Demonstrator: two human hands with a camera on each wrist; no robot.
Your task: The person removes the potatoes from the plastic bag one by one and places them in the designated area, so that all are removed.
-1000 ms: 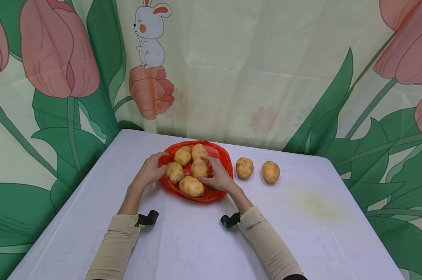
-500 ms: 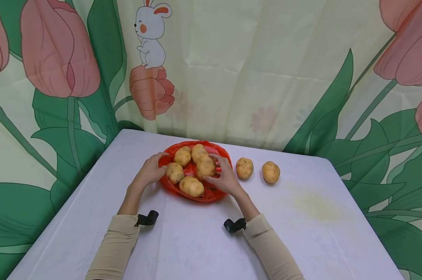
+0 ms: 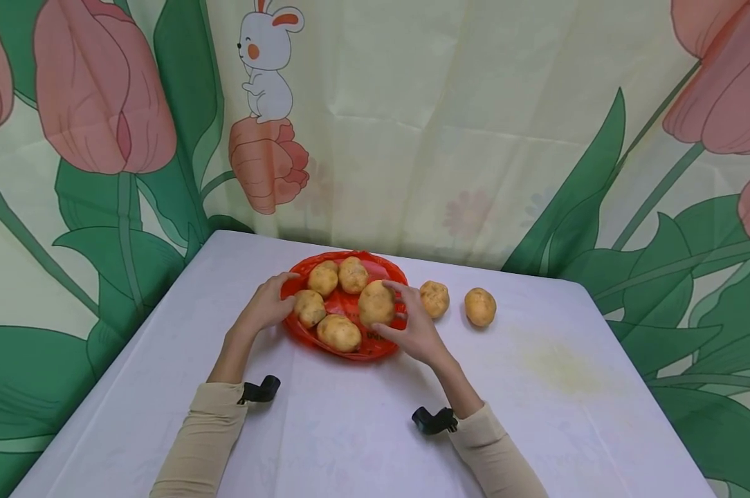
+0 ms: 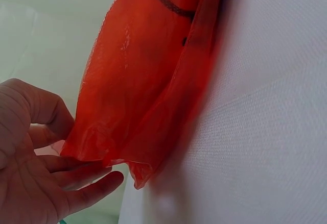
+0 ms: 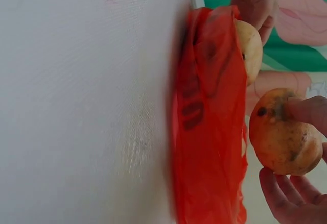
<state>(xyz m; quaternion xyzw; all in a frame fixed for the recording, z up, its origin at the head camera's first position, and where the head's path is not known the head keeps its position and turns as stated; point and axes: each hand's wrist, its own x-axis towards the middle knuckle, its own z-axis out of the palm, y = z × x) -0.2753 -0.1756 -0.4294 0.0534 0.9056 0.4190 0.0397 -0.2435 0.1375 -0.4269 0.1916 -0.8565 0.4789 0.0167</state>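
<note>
Currently, the step appears a lift: my right grip [image 3: 416,328] pinches a potato [image 3: 376,303] above the bag [image 5: 212,132]; my left grip [image 3: 266,302] holds the bag's edge. Next move calls for steady pressure and clearance.

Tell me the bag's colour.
The bag is red with dark print, clearest in the right wrist view.
</note>
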